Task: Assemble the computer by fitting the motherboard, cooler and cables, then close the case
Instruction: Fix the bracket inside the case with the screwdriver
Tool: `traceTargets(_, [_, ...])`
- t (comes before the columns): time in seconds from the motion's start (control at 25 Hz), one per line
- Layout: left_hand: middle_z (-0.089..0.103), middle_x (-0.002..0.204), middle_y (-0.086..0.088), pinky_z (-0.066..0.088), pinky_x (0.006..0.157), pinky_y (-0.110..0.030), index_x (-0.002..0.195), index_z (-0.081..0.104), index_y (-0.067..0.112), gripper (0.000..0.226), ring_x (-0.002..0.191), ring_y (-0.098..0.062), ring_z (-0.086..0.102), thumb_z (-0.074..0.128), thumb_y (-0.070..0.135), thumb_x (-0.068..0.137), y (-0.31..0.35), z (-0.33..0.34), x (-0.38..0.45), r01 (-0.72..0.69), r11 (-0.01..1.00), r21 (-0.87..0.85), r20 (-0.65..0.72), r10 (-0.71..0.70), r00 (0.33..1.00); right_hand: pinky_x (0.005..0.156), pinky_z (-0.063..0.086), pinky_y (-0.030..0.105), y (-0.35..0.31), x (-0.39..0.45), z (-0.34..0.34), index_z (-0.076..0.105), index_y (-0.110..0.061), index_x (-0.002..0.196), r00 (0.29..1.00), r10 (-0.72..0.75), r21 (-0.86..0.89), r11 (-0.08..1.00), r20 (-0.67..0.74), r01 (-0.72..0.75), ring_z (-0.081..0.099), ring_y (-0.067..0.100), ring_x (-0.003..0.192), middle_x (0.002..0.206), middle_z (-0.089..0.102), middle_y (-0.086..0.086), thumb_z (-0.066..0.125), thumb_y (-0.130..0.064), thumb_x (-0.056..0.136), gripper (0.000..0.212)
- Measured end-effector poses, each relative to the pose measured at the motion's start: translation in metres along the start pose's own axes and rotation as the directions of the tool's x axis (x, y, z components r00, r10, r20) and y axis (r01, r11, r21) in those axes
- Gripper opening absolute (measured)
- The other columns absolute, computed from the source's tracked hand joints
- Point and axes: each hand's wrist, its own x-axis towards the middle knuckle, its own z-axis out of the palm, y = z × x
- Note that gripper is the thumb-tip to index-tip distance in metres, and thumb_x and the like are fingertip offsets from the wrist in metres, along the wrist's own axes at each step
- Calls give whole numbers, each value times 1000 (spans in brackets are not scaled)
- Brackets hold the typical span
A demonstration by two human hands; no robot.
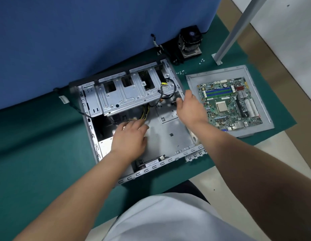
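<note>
- While both hands reach into the open case [97, 146], the left hand [132, 136] grips yellow cables [145, 113].
- Right hand [189, 108]: grip unclear, fingers curled.
- Motherboard [229, 103] lies right of the case, untouched.

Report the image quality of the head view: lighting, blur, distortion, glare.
Head view: soft, even overhead lighting with weak shadows; wide-angle bending curves the blue partition and stretches both forearms at the frame bottom; the left hand and right hand look slightly soft inside the case; the motherboard is fairly sharp; the cooler is dim; no strong glare.
</note>
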Motion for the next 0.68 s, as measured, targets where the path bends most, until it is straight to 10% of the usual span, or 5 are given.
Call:
traceTargets(0.28, [53,143,-11,35,107,-46,139,44,15,44,135,-31,47,49,27,97,8,-8,51,262,943,206,322,-318,892,65,43,41,-1,-1,0,41,-10,121,1000,8,-46,999,-9,-9,64,42,90,110,61,17,43,-39,104,33])
traceTargets(0.68, [63,128,1,33,105,-43,120,66,28,33,132,-25,42,47,46,100,7,-16,28,-68,951,301,355,-46,934,63,40,38,-2,-2,2,40,-12,120,1000,22,-76,997,-18,-23,64,38,88,109,61,15,48,-44,100,38])
